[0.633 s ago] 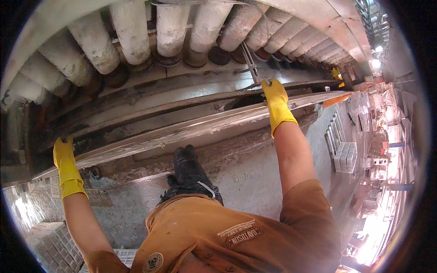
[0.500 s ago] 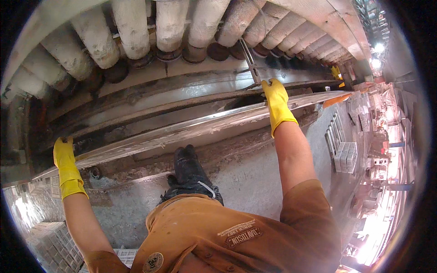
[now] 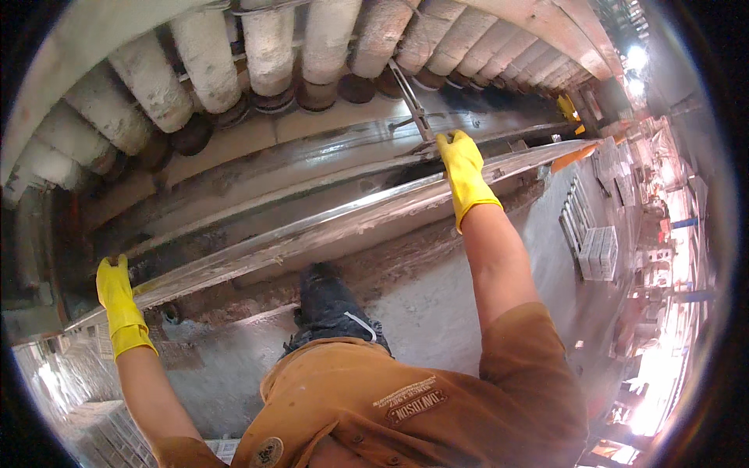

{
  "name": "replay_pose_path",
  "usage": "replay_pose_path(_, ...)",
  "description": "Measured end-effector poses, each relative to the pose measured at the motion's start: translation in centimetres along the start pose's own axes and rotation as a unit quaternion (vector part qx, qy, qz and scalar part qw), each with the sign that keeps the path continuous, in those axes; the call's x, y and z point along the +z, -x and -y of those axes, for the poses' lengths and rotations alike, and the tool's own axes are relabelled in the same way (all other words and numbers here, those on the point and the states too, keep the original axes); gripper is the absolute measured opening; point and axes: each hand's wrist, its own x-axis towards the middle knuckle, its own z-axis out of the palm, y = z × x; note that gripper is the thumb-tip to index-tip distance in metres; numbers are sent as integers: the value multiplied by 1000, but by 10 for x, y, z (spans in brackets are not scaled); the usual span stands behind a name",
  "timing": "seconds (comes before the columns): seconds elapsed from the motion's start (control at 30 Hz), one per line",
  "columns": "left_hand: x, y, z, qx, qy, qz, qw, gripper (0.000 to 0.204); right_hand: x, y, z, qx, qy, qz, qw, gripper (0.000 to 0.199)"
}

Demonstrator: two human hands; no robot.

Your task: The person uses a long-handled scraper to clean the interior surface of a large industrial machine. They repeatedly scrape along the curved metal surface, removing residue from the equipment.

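Both my hands wear yellow rubber gloves and reach forward over a long, narrow metal ledge that crosses in front of me. My left hand is at the ledge's left end, its fingers bent and drawn together; what lies between them is too small to make out. Further along to the right, my right hand sits just above the ledge, fingers curled. It is next to the lower end of a slim metal bar with a crosspiece. Whatever its fingers close on is hidden.
A row of thick, dusty grey cylinders overhangs the dark recess behind the ledge. My dark boot and trouser leg stand below it. White crates sit on the floor at right, more stacked at lower left. An orange piece lies by the ledge's right end.
The view has shifted and tilted slightly. My left hand now appears lower and a little to the right; my right hand appears slightly higher and to the left, still beside the metal bar.
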Motion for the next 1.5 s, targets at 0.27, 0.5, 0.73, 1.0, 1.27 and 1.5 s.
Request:
replay_pose_path(0.27, 31, -30, 35, 23, 71, -53, 996, 46, -3, 12, 9, -26, 16, -56, 998, 51)
replay_pose_path(0.5, 62, -51, 61, -9, 169, -38, 985, 40, 20, 2, -13, -101, 7, -102, 990, 40)
replay_pose_path(0.73, 81, -25, 15, 67, 85, -98, 989, 44, 25, 6, -20, -153, -61, -89, 982, 43)
replay_pose_path(1.0, 103, 99, -176, 8, 272, -57, 961, 50, 29, 3, -17, -160, -90, -72, 980, 42)
replay_pose_path(1.27, 123, 172, -290, 87, 112, -93, 985, 48, 20, 13, -18, -191, -158, -70, 966, 42)
replay_pose_path(1.5, 114, 183, -295, 51, 87, -126, 987, 47, 24, 21, -38, -352, -183, -117, 910, 39)
